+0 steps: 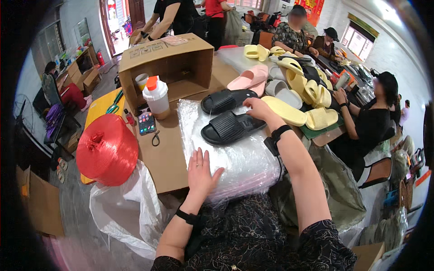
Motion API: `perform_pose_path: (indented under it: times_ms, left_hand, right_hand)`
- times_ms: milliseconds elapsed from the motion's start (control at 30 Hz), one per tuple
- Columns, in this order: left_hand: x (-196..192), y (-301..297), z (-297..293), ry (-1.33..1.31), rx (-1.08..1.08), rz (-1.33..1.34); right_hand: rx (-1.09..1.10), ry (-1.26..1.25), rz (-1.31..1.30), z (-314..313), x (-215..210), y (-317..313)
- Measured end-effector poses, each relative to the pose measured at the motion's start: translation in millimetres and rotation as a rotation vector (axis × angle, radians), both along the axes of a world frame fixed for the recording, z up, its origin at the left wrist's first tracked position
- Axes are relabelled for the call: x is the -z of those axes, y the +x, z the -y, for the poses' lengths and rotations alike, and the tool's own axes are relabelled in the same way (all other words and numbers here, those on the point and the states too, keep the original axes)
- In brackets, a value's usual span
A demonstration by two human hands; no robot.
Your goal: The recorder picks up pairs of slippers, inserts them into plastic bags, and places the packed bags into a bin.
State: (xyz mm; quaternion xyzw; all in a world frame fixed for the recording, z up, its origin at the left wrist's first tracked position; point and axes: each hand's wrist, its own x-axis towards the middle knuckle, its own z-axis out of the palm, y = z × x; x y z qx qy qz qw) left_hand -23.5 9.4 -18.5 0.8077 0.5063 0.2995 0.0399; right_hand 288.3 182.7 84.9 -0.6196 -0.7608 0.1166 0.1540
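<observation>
A pair of black slippers lies side by side on a stack of clear plastic bags, toes pointing left. My right hand reaches over the heel of the near black slipper, its fingers bent and closed on the heel's edge. Just beyond is the far black slipper, close to my fingertips. My left hand rests flat on the front left part of the bags, fingers stretched and holding nothing. Pink slippers, a grey slipper and a pale yellow slipper lie beyond my right hand.
An open cardboard box, a white bottle with an orange cap, a phone and scissors stand or lie at the left. A big red twine spool sits near the edge. Co-workers sit around more slippers on the right.
</observation>
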Motion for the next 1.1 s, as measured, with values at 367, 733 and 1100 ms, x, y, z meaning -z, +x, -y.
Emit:
perform_pose_path:
  times_ms: [367,733,1100]
  left_hand:
    - [2.8,-0.3,3.5,-0.013,-0.015,-0.014]
    - [-1.2,-0.4,7.7,-0.054,-0.012,-0.031]
    - [-0.3,-0.9,-0.1,-0.008,-0.030,-0.045]
  right_hand:
    - [0.122,0.214,0.026,-30.0,51.1,-43.3]
    - [0.196,0.713,-0.010,50.2,-57.6,-37.6]
    - [0.238,0.286,-0.229,138.0,-3.5,-84.7]
